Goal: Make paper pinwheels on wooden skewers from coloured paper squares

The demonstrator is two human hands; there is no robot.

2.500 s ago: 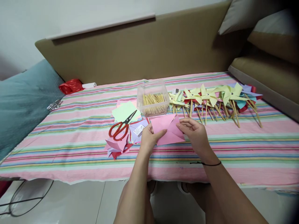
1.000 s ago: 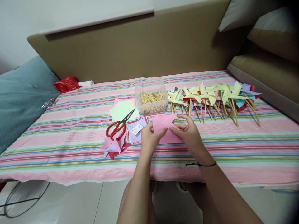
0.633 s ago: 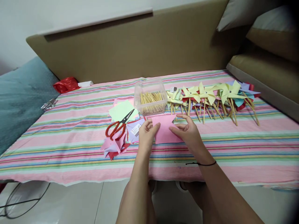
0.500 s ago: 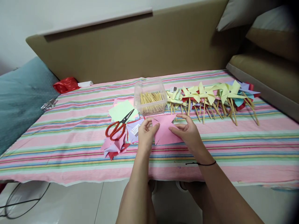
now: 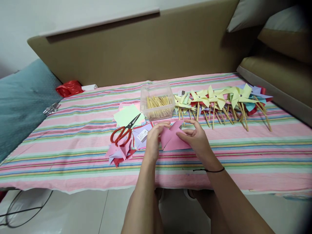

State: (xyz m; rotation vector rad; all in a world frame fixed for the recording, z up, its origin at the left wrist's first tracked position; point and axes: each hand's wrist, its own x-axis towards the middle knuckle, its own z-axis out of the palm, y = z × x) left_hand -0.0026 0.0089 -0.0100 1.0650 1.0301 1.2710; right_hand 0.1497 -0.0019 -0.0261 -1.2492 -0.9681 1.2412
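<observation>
Between my hands is a pink square of paper (image 5: pixel 175 140) with slits cut in from its corners. My left hand (image 5: pixel 154 138) grips its left side, the fingers behind or at the upper left edge and partly hidden. Thumb and fingers of my right hand (image 5: pixel 193 135) pinch the right side. Left of the paper lie red-handled scissors (image 5: pixel 124 132), their blades pointing to the upper right across a pale green sheet (image 5: pixel 128 114). A lilac sheet (image 5: pixel 138 136) with a white label rests beside my left hand.
A clear plastic box (image 5: pixel 158 113) of short wooden sticks stands behind the paper. Several finished paper pinwheels (image 5: pixel 215 97) on sticks lie in a row to the right. Pink, lilac and red paper pieces (image 5: pixel 119 154) sit below the scissors. A striped cloth (image 5: pixel 80 139) covers the surface.
My left hand has shifted its grip, its fingers now reaching over the paper's upper left. The paper's left part has lifted and its slits show wider. My right hand stays nearly still.
</observation>
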